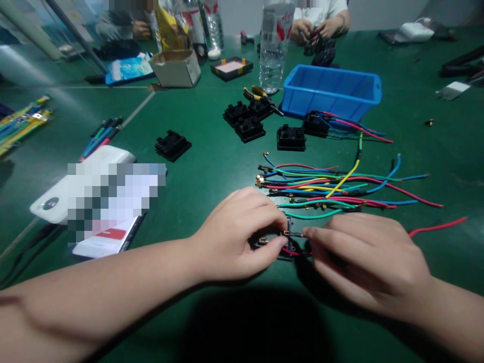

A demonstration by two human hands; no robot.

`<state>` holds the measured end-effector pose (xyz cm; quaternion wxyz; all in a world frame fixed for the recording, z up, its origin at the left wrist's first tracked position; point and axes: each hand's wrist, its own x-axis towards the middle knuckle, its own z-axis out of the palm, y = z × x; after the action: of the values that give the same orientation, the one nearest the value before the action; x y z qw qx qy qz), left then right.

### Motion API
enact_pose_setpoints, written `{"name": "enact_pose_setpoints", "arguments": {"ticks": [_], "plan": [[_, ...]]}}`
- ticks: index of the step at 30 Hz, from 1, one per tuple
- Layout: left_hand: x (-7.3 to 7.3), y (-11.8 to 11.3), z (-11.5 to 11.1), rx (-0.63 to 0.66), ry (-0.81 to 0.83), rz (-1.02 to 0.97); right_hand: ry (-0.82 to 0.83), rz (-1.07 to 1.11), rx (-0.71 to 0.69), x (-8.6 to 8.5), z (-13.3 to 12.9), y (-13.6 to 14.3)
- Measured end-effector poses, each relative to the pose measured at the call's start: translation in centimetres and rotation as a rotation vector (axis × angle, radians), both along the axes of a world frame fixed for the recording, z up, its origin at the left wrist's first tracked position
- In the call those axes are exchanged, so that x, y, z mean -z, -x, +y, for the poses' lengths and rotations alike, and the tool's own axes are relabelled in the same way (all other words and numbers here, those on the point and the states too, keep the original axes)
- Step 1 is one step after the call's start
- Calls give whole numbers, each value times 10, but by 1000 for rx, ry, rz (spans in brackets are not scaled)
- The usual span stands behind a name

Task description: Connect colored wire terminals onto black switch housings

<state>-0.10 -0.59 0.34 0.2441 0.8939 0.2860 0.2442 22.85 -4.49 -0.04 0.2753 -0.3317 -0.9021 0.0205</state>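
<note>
- My left hand point(242, 232) is pinching a black housing point(273, 236) between its thumb and curled fingers, just above the counter point(227, 322) or resting on it; I cannot tell which.
- My right hand point(366, 252) is pressing thumb and fingertips together on a thin lead point(297, 235), holding its end at the housing's right edge.
- A red wire point(293, 252) is running from the housing toward the underside of my right hand.
- My left forearm is reaching in from the lower left, nearly level; my right one is slanting in from the lower right, its knuckles facing up.
- Just beyond both hands, a spread of coloured wires point(340, 178) is lying mostly sideways, limiting my room forward; green counter is showing on my side of the hands.
- A phone point(113, 234) and a white device point(109, 159) are lying left, near my forearm.
- Farther out, a single black block point(173, 145) is sitting apart, with green surface showing between it and the clustered blocks point(248, 129) by the pliers point(260, 93).
- Past the wires, a blue bin point(321, 103) is standing with its near wall facing me, a wired block point(315, 124) sitting close by.
- A bottle point(272, 55) is standing left of the bin, and a person point(321, 25) is handling dark items across the counter.
</note>
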Motion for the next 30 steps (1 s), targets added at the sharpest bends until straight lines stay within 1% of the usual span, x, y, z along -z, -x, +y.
{"name": "enact_pose_setpoints", "arguments": {"ticks": [7, 11, 19, 25, 30], "plan": [[3, 1, 0, -24, 3, -5, 25, -6, 22, 0, -2, 0], [4, 1, 1, -26, 1, -15, 23, -40, 8, -3, 0, 1], [3, -1, 1, -29, -7, -17, 45, -32, 14, -3, 1, 1], [1, -1, 1, -18, -8, -18, 33, -55, 6, -4, 1, 1], [2, 0, 0, -21, -13, -28, 11, -65, 6, -4, 1, 2]]}}
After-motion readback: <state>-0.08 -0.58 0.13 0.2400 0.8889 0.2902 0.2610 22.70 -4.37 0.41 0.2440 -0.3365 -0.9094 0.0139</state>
